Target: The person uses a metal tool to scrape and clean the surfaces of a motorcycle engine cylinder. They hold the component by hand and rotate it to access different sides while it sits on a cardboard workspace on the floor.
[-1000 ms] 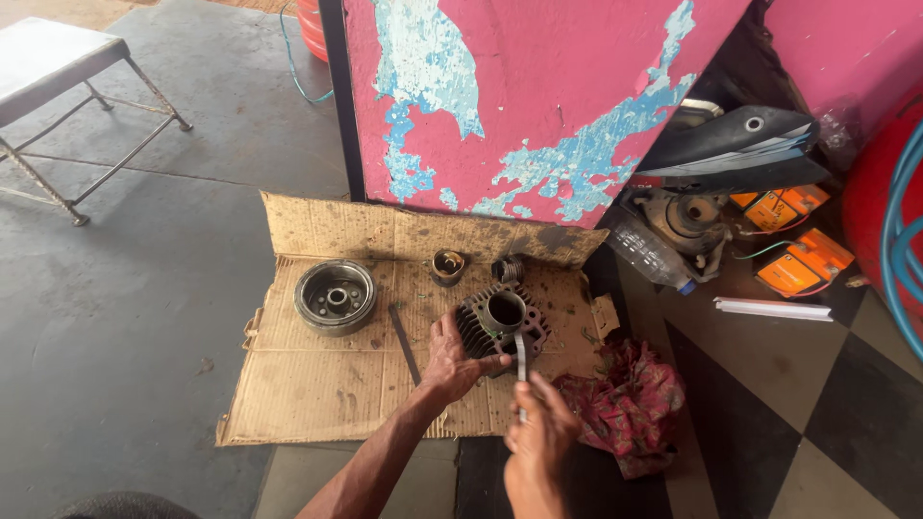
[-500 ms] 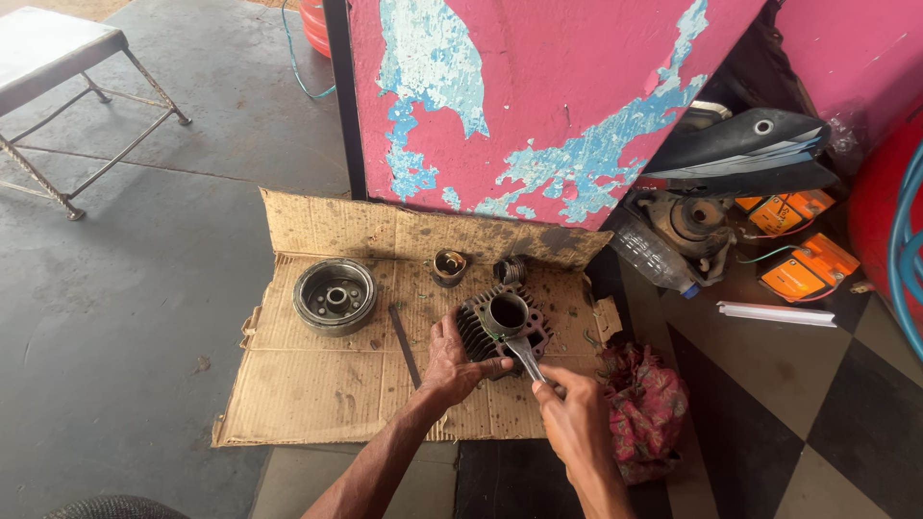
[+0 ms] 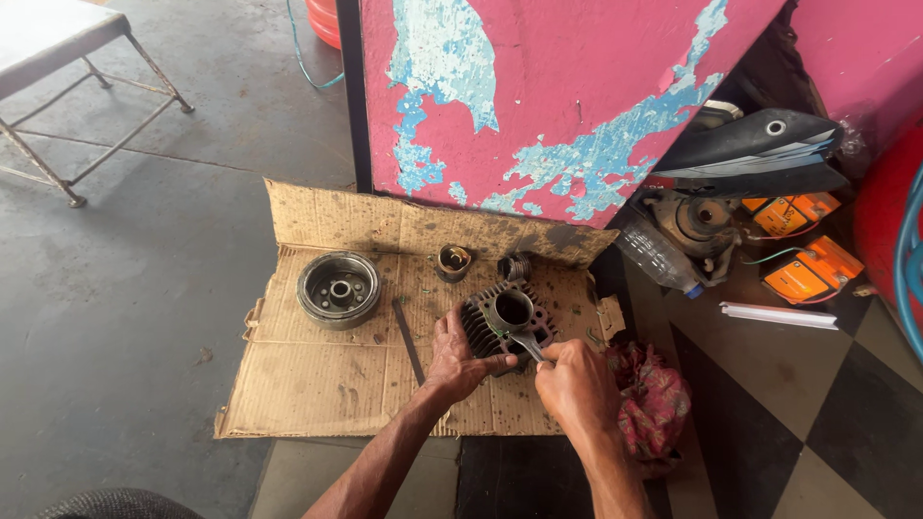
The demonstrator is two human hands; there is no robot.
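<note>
Seen from above, two bare forearms reach up from the bottom edge toward a sheet of stained cardboard [image 3: 317, 384] spread on a grey concrete floor. The left hand [image 3: 460, 354] grips the near-left side of a finned metal engine cylinder [image 3: 505, 322], fingers wrapped on its fins, thumb pressing toward its lower edge. The right hand [image 3: 575, 384] is closed around the handle of a slim metal tool [image 3: 530, 344], whose tip rests against the cylinder's near rim — so the cylinder lies just beyond and between both hands, touching each. The cylinder is dark grey and grimy, with stacked cooling fins around it and a round open bore facing up. Just right of the right hand lies a crumpled red patterned rag [image 3: 654, 404]. Left of the left hand a thin dark rod [image 3: 408, 327] lies on the cardboard, and farther left sits a round metal flywheel [image 3: 338, 288]. Beyond the cylinder stand a small brass-coloured cup-shaped part [image 3: 453, 259] and a small dark ribbed part [image 3: 516, 266]. Behind all this rises a pink panel [image 3: 577, 96] with peeling blue patches — orange boxes [image 3: 808, 274] sit to its right.
</note>
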